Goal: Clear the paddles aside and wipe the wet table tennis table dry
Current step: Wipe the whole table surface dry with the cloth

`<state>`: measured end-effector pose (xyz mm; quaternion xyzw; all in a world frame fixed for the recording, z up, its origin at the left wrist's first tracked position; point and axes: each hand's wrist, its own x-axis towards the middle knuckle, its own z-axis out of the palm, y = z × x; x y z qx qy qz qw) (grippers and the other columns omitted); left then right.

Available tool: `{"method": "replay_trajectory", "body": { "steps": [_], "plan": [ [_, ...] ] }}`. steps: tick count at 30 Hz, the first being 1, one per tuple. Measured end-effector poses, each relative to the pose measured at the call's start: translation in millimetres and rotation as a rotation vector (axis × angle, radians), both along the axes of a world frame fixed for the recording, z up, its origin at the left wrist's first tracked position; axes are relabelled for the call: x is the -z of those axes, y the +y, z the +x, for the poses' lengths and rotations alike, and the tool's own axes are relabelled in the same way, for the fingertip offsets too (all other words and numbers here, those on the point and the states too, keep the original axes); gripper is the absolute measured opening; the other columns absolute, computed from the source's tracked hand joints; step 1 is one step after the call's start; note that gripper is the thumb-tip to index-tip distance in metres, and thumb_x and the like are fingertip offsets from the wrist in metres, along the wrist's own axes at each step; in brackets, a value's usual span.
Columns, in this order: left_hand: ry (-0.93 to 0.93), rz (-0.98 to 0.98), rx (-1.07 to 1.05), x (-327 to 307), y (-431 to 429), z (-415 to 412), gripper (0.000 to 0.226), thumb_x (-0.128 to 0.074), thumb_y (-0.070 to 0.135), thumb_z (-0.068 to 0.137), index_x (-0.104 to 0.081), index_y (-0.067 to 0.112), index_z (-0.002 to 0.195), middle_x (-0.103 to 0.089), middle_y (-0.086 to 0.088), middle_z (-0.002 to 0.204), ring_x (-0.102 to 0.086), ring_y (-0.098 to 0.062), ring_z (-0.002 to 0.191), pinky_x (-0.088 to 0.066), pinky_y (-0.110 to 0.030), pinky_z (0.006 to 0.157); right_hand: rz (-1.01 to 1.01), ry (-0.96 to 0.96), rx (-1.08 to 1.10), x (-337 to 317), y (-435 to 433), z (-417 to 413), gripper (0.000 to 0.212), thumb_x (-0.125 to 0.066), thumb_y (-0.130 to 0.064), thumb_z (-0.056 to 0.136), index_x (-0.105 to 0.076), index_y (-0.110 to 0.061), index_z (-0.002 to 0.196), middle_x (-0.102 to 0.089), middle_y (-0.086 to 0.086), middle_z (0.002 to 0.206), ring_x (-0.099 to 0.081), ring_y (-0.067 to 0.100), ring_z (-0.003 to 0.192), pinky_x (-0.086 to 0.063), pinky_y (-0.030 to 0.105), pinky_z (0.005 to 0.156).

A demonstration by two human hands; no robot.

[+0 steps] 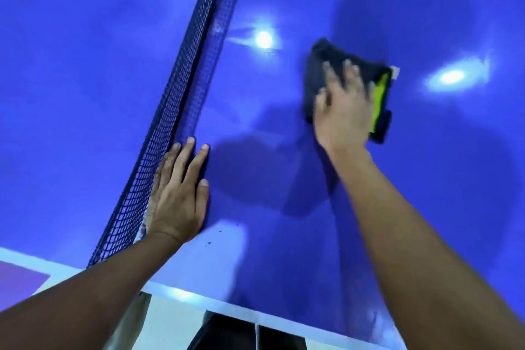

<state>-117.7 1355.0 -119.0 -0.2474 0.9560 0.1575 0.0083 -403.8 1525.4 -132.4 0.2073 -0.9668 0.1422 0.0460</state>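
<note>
Plenty of open blue table (426, 193) far and right, hemmed on the left by the dark net (181, 88) running near to far and on the near side by the white edge band (255, 317), with a few small droplets (209, 243) just beyond it. Dark cloth (326, 57) with a yellow-green strip flat on the table right of the net, directly under the right hand (343, 111), fingers spread and pressing down on it, blurred, not curled round. Left hand (177, 196) flat on the surface, fingers straight and close together, touching the net's base, holding nothing.
</note>
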Motion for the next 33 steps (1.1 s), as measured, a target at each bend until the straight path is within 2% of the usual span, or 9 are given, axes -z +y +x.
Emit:
{"method": "replay_trajectory", "body": {
  "steps": [4, 8, 10, 14, 17, 19, 24, 28, 33],
  "plan": [
    [0.024, -0.017, 0.021, 3, -1, 0, 0.06, -0.035, 0.03, 0.1, -0.03, 0.019, 0.159, -0.02, -0.002, 0.168, -0.012, -0.024, 0.156, -0.017, -0.046, 0.126, 0.041, -0.095, 0.406, -16, 111, -23, 0.056, -0.035, -0.035, 0.1, -0.039, -0.026, 0.155, -0.031, 0.011, 0.164, -0.026, 0.025, 0.152, -0.015, 0.049, 0.125],
    [0.05, -0.044, 0.02, 8, -1, 3, 0.06, -0.036, 0.03, 0.099, -0.031, 0.02, 0.158, -0.022, -0.004, 0.168, -0.014, -0.026, 0.156, -0.014, -0.044, 0.127, 0.001, -0.119, 0.6, -17, 76, -7, 0.057, -0.033, -0.035, 0.101, -0.034, -0.031, 0.157, -0.022, 0.007, 0.167, -0.016, 0.022, 0.155, -0.007, 0.051, 0.126],
    [0.083, -0.049, 0.02, 10, -2, 2, 0.059, -0.037, 0.029, 0.099, -0.033, 0.019, 0.157, -0.026, -0.007, 0.166, -0.018, -0.028, 0.154, -0.017, -0.046, 0.126, 0.019, -0.098, 0.485, -13, 26, 19, 0.059, -0.033, -0.037, 0.098, -0.036, -0.031, 0.156, -0.024, 0.01, 0.166, -0.019, 0.025, 0.155, -0.008, 0.052, 0.125],
    [0.191, -0.031, 0.029, 16, -5, 5, 0.059, -0.038, 0.023, 0.099, -0.032, 0.008, 0.156, -0.029, -0.014, 0.164, -0.025, -0.032, 0.151, -0.02, -0.046, 0.125, -0.033, 0.015, 0.02, -4, -89, 118, 0.057, -0.041, -0.039, 0.092, -0.053, -0.03, 0.147, -0.042, 0.011, 0.158, -0.034, 0.027, 0.149, -0.019, 0.053, 0.122],
    [0.243, -0.047, -0.012, 18, -6, 6, 0.06, -0.036, 0.019, 0.1, -0.027, -0.001, 0.155, -0.028, -0.02, 0.163, -0.028, -0.032, 0.151, -0.025, -0.044, 0.124, 0.005, -0.01, -0.258, -9, -140, 174, 0.056, -0.039, -0.042, 0.095, -0.048, -0.037, 0.149, -0.039, 0.003, 0.161, -0.03, 0.018, 0.151, -0.013, 0.048, 0.124],
    [0.277, -0.027, -0.025, 19, -7, 6, 0.059, -0.037, 0.018, 0.099, -0.029, -0.003, 0.154, -0.029, -0.02, 0.162, -0.029, -0.031, 0.15, -0.026, -0.043, 0.124, 0.022, -0.037, -0.343, -6, -133, 174, 0.054, -0.038, -0.042, 0.097, -0.045, -0.038, 0.15, -0.037, 0.0, 0.162, -0.029, 0.015, 0.151, -0.013, 0.044, 0.125],
    [0.272, 0.009, 0.001, 17, -6, 9, 0.058, -0.036, 0.015, 0.097, -0.032, -0.003, 0.153, -0.032, -0.022, 0.159, -0.029, -0.034, 0.149, -0.021, -0.04, 0.125, -0.07, 0.023, -0.169, 3, -7, 141, 0.052, -0.039, -0.037, 0.096, -0.056, -0.028, 0.144, -0.05, 0.01, 0.152, -0.045, 0.026, 0.142, -0.03, 0.05, 0.118],
    [0.283, -0.014, 0.018, 8, -2, 16, 0.055, -0.033, 0.017, 0.095, -0.04, -0.001, 0.146, -0.039, -0.022, 0.152, -0.04, -0.038, 0.139, -0.03, -0.046, 0.119, 0.003, -0.045, 0.092, -7, 109, 117, 0.058, -0.03, -0.038, 0.098, -0.047, -0.022, 0.151, -0.038, 0.013, 0.16, -0.033, 0.028, 0.149, -0.024, 0.05, 0.122],
    [0.263, -0.012, -0.035, -4, 35, 86, 0.056, -0.035, 0.014, 0.091, -0.043, 0.0, 0.144, -0.041, -0.022, 0.151, -0.041, -0.038, 0.138, -0.03, -0.044, 0.117, 0.008, -0.085, 0.216, -13, 82, 142, 0.054, -0.032, -0.034, 0.102, -0.04, -0.026, 0.155, -0.029, 0.011, 0.165, -0.023, 0.026, 0.153, -0.012, 0.049, 0.125]
  ]
}}
